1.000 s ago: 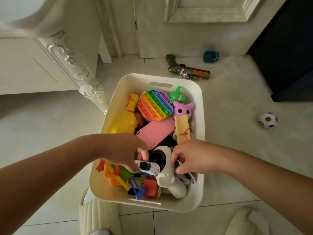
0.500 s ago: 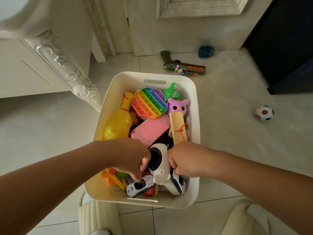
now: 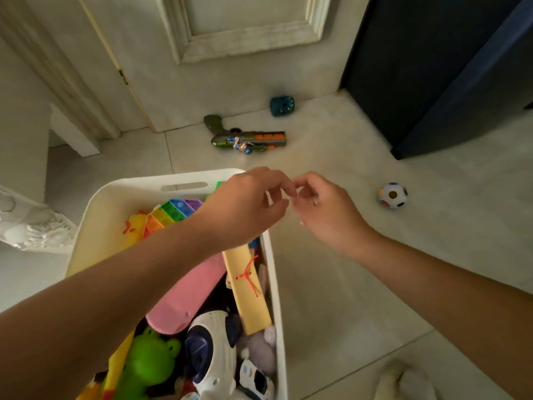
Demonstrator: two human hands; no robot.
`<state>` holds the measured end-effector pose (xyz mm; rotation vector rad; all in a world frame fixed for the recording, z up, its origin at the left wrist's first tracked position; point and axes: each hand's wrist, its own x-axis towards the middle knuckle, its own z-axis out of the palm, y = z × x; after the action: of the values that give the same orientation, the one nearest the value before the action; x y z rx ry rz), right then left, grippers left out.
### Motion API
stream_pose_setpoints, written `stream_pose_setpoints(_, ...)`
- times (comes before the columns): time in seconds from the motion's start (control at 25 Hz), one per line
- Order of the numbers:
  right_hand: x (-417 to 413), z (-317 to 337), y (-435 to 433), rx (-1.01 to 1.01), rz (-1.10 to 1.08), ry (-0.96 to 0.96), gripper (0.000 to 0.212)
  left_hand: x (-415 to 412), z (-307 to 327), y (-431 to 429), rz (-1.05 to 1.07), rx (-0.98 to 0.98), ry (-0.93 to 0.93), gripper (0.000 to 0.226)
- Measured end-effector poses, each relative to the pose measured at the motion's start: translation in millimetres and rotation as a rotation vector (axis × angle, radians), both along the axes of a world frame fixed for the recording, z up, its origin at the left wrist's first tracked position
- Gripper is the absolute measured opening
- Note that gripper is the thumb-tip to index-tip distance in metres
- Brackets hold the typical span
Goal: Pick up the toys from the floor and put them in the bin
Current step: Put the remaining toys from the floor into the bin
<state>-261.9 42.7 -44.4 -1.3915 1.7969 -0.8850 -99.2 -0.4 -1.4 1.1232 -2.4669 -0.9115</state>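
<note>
A white bin (image 3: 278, 298) at lower left is packed with several toys: a rainbow pop toy (image 3: 173, 212), a pink case (image 3: 190, 295), a yellow slat (image 3: 248, 290), a green frog (image 3: 147, 365). My left hand (image 3: 245, 206) hovers above the bin's far right corner, fingers loosely curled, holding nothing. My right hand (image 3: 326, 209) is beside it over the floor, fingertips nearly meeting the left's, also holding nothing. On the floor lie a toy gun (image 3: 248, 138), a teal toy (image 3: 282, 106) and a spotted ball (image 3: 392, 195).
A white door (image 3: 230, 53) and its frame stand behind the toys. A dark cabinet (image 3: 432, 67) fills the right rear. An ornate white furniture leg (image 3: 31, 226) is at left. A pale slipper (image 3: 403, 382) shows at the bottom right.
Both hands have left the toy cars in the bin and risen toward its far right corner. The view has tilted up and right toward the toys on the floor.
</note>
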Motion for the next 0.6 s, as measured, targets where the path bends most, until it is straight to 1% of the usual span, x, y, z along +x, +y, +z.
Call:
stream_pose_setpoints(0.08,-38,-25,-16,0.033,-0.077,0.129,0.022,-35,-8,-16,-0.069,-0.093,-0.014,0.023)
stream_pose_setpoints(0.12,-60,-38,-22,0.084,-0.115,0.226,0.031,-51,-14,-21,-0.103,-0.105,-0.066,0.027)
stream_pose_setpoints(0.24,-131,-71,-32,0.349,-0.240,0.489,0.056,-89,-37,-31,-0.207,-0.063,-0.333,0.039)
stream_pose_setpoints(0.32,-167,-88,-35,0.544,-0.323,0.585,0.066,-105,-52,-37,-0.249,0.008,-0.458,0.047)
stream_pose_setpoints(0.36,-180,-97,-37,0.622,-0.346,0.598,0.070,-110,-58,-41,-0.250,0.044,-0.488,0.050)
stream_pose_setpoints(0.44,-199,-115,-42,0.710,-0.353,0.559,0.076,-115,-68,-47,-0.229,0.097,-0.496,0.053)
stream_pose_setpoints(0.52,-211,-130,-41,0.713,-0.306,0.535,0.077,-111,-75,-50,-0.193,0.140,-0.464,0.053)
stream_pose_setpoints(0.6,-219,-135,-36,0.650,-0.271,0.554,0.072,-103,-80,-49,-0.134,0.192,-0.417,0.054)
